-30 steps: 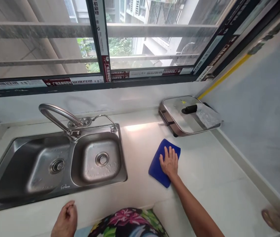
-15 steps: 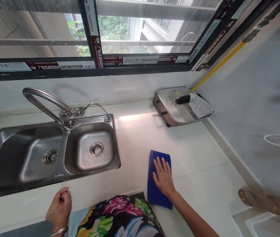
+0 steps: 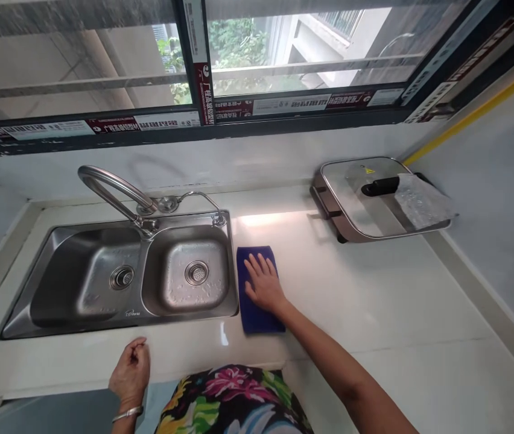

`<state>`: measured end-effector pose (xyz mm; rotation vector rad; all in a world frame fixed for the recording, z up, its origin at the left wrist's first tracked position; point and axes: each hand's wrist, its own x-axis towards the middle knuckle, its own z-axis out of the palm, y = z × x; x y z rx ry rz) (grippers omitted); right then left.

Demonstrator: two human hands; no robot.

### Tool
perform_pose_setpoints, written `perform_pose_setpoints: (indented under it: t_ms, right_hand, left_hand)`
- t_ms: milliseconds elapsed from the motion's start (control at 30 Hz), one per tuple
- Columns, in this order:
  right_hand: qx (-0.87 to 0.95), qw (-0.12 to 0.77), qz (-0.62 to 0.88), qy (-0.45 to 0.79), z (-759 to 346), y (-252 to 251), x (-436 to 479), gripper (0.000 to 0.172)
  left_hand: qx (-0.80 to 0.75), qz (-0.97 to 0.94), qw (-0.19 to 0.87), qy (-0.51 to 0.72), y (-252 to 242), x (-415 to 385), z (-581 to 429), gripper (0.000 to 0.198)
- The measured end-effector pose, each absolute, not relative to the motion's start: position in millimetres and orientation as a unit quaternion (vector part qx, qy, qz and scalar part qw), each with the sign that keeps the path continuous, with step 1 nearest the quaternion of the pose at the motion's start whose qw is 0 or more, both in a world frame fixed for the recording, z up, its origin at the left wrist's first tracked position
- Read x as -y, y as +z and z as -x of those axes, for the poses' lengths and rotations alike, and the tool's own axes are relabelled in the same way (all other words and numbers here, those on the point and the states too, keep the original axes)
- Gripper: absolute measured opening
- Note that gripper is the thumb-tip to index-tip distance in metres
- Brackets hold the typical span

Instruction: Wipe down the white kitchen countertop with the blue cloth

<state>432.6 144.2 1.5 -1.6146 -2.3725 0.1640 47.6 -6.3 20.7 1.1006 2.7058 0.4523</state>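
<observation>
A blue cloth (image 3: 257,319) lies flat on the white counter (image 3: 338,289), just right of the double-bowl steel sink (image 3: 142,307). My right hand (image 3: 266,286) presses on it from above, palm down, with its fingers stretched out and a little apart. The cloth's left edge is close against the sink rim. My left hand (image 3: 131,369) is curled into a loose fist at the counter's front edge, below the sink. Nothing shows in its fingers, and a bracelet (image 3: 128,414) circles that wrist.
Behind the sink a curved tap (image 3: 112,190) and a thin small spout (image 3: 200,196) rise. At the back right stands an electric pan (image 3: 356,205) with a glass lid, its black handle partly in plastic wrap. A window (image 3: 248,66) runs along the back wall.
My right hand has slid the cloth left and away from me, up to the sink's right side. My left hand stays in its fist at the counter edge. The view has shifted left.
</observation>
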Motion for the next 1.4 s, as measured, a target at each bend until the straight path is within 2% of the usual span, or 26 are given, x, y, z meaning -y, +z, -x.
perform_pose_setpoints:
  t_ms: [333, 600, 833, 1000, 1267, 1400]
  right_hand:
    - [0.766, 0.155, 0.621, 0.057, -411.0, -4.3, -247.5, 0.063]
    - [0.674, 0.203, 0.709, 0.038, -471.8, -18.9, -257.1, 0.064]
    - [0.564, 0.158, 0.810, -0.016, -545.1, -22.5, -189.8, 0.065]
    - [0.491, 0.158, 0.855, -0.053, -588.2, -27.7, -120.8, 0.066]
    - [0.380, 0.144, 0.912, -0.065, -655.2, -33.0, -3.8, 0.068]
    - [0.328, 0.138, 0.931, -0.078, -668.4, -34.7, 59.1, 0.067]
  left_hand:
    - [-0.906, -0.390, 0.074, 0.149, 14.6, 10.7, -42.2, 0.034]
    - [-0.906, -0.387, 0.082, 0.150, 15.3, 11.2, -41.1, 0.032]
    - [-0.903, -0.381, 0.116, 0.158, 19.9, 5.1, -40.0, 0.034]
    - [-0.881, -0.404, 0.150, 0.194, 14.2, 2.3, -34.7, 0.029]
    - [-0.868, -0.438, 0.122, 0.200, 13.9, 2.3, -35.0, 0.029]
    - [-0.864, -0.445, 0.132, 0.197, 14.9, 0.4, -34.7, 0.035]
